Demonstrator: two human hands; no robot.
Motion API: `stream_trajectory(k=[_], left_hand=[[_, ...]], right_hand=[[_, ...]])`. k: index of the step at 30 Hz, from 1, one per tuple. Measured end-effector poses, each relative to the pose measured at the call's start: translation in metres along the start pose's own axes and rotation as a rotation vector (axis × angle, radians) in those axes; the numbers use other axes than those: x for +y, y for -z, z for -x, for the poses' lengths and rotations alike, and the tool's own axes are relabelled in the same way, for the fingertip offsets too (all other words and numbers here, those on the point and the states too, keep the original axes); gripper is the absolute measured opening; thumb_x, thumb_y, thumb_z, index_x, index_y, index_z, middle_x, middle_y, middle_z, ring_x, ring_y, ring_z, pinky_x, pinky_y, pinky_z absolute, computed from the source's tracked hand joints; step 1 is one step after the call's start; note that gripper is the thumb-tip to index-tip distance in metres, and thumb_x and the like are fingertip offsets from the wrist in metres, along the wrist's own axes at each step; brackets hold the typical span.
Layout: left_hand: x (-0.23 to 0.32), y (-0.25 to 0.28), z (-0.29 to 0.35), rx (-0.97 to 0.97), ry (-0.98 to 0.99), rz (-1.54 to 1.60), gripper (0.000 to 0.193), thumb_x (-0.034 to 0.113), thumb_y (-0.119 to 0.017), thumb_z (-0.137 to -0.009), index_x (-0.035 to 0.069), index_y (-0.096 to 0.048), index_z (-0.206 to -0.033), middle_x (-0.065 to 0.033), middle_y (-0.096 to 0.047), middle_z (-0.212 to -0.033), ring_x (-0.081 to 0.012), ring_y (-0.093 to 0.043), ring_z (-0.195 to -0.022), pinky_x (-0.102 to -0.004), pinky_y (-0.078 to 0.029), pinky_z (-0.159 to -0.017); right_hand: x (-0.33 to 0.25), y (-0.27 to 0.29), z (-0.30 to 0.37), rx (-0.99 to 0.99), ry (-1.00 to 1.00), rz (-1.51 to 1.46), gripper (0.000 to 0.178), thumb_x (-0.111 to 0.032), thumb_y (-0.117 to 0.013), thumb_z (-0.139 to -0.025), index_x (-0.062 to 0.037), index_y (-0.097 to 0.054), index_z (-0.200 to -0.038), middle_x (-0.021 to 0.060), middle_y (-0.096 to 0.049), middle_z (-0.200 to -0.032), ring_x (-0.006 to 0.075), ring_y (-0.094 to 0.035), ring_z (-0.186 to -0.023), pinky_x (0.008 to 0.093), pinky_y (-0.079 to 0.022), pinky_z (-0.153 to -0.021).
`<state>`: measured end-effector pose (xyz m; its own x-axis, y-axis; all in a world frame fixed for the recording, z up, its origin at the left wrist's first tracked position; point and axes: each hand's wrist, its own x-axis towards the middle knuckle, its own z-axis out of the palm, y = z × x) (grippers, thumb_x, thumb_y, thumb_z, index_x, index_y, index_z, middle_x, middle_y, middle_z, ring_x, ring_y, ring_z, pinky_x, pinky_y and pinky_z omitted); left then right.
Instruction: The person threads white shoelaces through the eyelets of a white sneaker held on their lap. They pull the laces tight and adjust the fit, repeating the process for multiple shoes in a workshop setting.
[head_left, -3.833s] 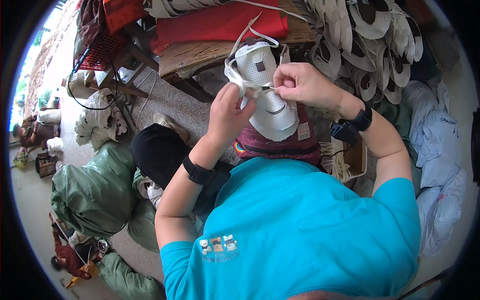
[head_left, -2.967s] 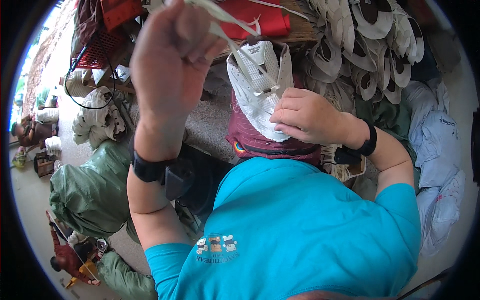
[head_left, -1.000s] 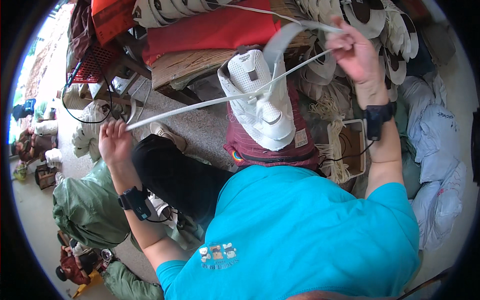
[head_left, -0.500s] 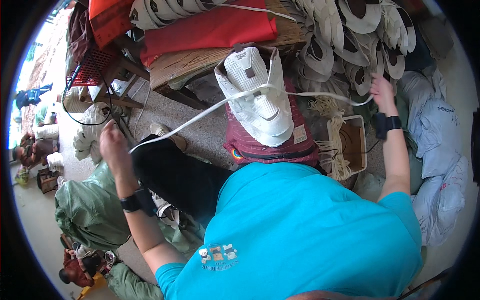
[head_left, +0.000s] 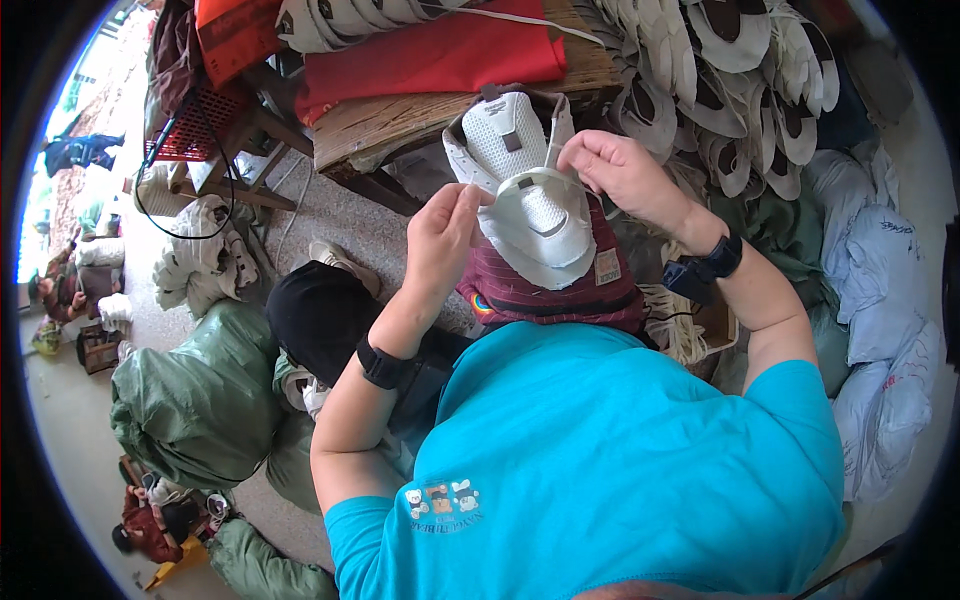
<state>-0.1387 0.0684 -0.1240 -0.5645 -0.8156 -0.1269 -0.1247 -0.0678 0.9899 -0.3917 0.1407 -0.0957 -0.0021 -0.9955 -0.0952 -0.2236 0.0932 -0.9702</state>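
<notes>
A white shoe upper [head_left: 550, 262] with a mesh tongue rests on the striped maroon cloth [head_left: 500, 285] over my lap, its toe toward me. A flat white shoelace [head_left: 538, 176] runs across its throat. My left hand [head_left: 445, 225] is closed in a pinch at the upper's left side, on the lace. On the other side my right hand [head_left: 628, 178] pinches the lace between thumb and fingers, close to the eyelet edge. The lace's loose ends are mostly hidden behind my hands.
A wooden table [head_left: 370, 125] with red cloth [head_left: 430, 68] and stacked uppers stands ahead. More uppers [head_left: 740, 100] hang at the far right. Beside my lap is a box with bundled laces [head_left: 685, 325]. White sacks [head_left: 885, 290] lie right, a green sack [head_left: 200, 400] left. Other people sit farther left.
Both hands have come inward from wide apart to the shoe upper. The lace, stretched out to both sides before, is now gripped close to the throat. My left knee has shifted.
</notes>
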Motion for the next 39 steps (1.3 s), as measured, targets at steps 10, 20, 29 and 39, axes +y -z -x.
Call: stream_trajectory(k=[10, 20, 29, 39], left_hand=[[-0.001, 0.0, -0.007, -0.12, 0.076, 0.153, 0.031, 0.022, -0.054, -0.101, -0.001, -0.067, -0.085, 0.0022, -0.058, -0.072, -0.0043, -0.048, -0.064, -0.0217, -0.039, -0.057], [0.027, 0.009, -0.019, -0.053, -0.146, -0.54, 0.017, 0.021, -0.067, -0.09, 0.004, -0.066, -0.085, -0.0048, -0.061, -0.083, -0.0198, -0.057, -0.069, -0.0331, -0.046, -0.063], [0.053, 0.029, -0.044, -0.221, -0.768, -1.047, 0.022, 0.013, -0.072, -0.08, 0.007, -0.064, -0.1, -0.0103, -0.057, -0.1, -0.0329, -0.058, -0.096, -0.0433, -0.049, -0.083], [0.065, 0.012, -0.057, -0.253, -0.409, -1.142, 0.022, 0.023, -0.069, -0.082, 0.002, -0.072, -0.085, -0.0128, -0.058, -0.093, -0.0317, -0.058, -0.092, -0.0422, -0.048, -0.081]], right_hand=[[0.002, 0.006, -0.012, -0.069, -0.085, 0.246, 0.025, -0.021, -0.058, -0.097, -0.0037, -0.063, -0.08, -0.0047, -0.053, -0.069, 0.0033, -0.046, -0.069, 0.0226, -0.039, -0.062], [-0.037, -0.007, -0.016, -0.012, 0.402, 1.212, 0.019, -0.016, -0.072, -0.078, -0.0062, -0.059, -0.09, 0.0084, -0.06, -0.085, 0.0295, -0.063, -0.083, 0.0405, -0.05, -0.078], [-0.062, 0.019, -0.042, -0.33, 0.525, 1.17, 0.032, -0.012, -0.078, -0.073, -0.0066, -0.057, -0.096, 0.0082, -0.056, -0.1, 0.0294, -0.062, -0.092, 0.0419, -0.051, -0.081], [-0.029, 0.01, -0.044, -0.138, 0.201, 0.713, 0.022, -0.022, -0.071, -0.087, -0.0029, -0.067, -0.079, 0.0079, -0.054, -0.09, 0.021, -0.058, -0.083, 0.0309, -0.046, -0.073]])
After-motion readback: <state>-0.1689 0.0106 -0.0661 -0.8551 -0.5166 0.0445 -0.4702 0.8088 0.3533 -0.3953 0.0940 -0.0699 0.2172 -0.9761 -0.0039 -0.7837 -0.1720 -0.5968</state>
